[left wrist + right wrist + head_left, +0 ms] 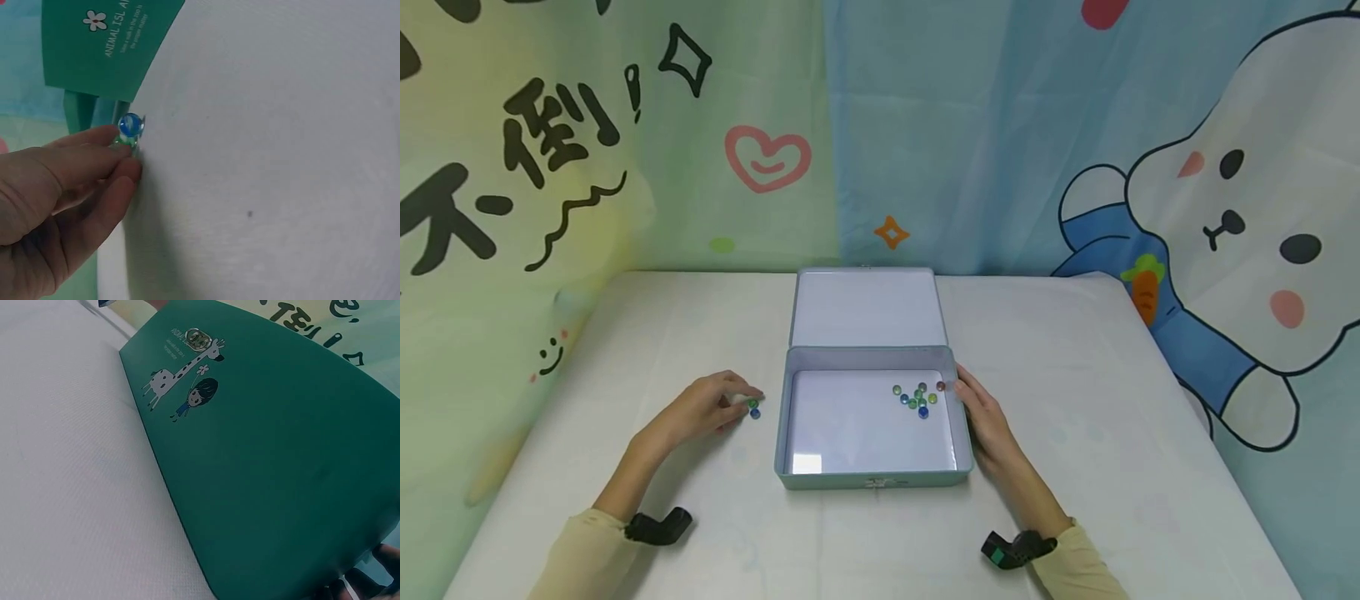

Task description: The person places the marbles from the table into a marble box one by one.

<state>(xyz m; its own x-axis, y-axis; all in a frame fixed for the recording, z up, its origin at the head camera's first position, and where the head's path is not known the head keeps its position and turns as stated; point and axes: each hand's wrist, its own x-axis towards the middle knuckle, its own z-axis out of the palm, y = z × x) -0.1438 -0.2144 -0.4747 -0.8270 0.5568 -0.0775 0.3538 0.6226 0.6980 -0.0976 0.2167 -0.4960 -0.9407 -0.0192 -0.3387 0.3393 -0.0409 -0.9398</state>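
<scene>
My left hand (pixel 709 405) is on the white tabletop, left of a green hinged tin box (pixel 875 481). Its thumb and fingertips pinch a green glass marble (pixel 752 403), partly hidden by the fingers in the left wrist view. Right beside it sits a blue marble (pixel 130 125), which seems to touch the green one. At the box's right wall, my right hand (pixel 992 427) holds the side, with a fingertip over the rim. Several green, blue, yellowish and reddish marbles (pixel 922 412) lie inside, toward the right of the box floor.
The box's lid (pixel 868 308) stands open at the back, near the table's far edge. A metal clasp (pixel 197 339) is on the front wall. Behind the table (pixel 700 321) hangs a printed curtain (pixel 925 150). Each wrist wears a black camera (pixel 658 527).
</scene>
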